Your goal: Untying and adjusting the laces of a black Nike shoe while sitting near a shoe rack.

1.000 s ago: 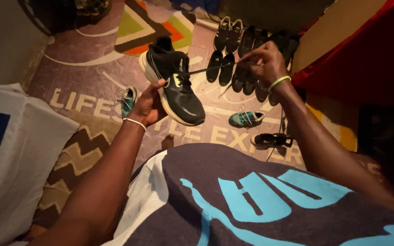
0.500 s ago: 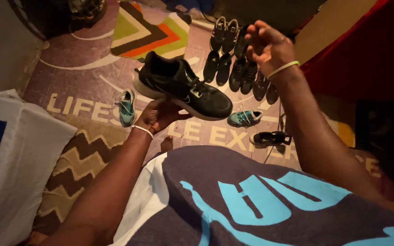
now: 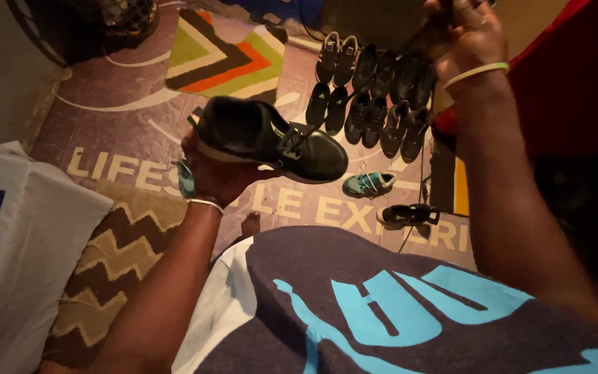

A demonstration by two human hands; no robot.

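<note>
Resting on its side in the air above the floor mat, the black sneaker (image 3: 271, 138) lay with its toe pointing right and its heel to the left, gripped from beneath at the heel end by the left hand (image 3: 212, 173), whose fingers curled around the sole. A black lace (image 3: 297, 137) ran up from the eyelets toward the far right. The right hand (image 3: 468, 38) was raised at the far right edge of the view, fingers bunched around something dark; whether that was the lace end could not be told. A pale green band (image 3: 475, 71) circled the right wrist and a white bracelet (image 3: 205, 203) the left. On the printed floor mat (image 3: 126, 118) below, a row of dark shoes (image 3: 372, 97) stood at the far side, a teal sneaker (image 3: 368, 184) lay just near of them, and a small black shoe (image 3: 406, 215) lay nearer still. Another teal shoe (image 3: 185, 179) showed partly behind the left hand. A white cushion (image 3: 15, 235) sat at the near left.
</note>
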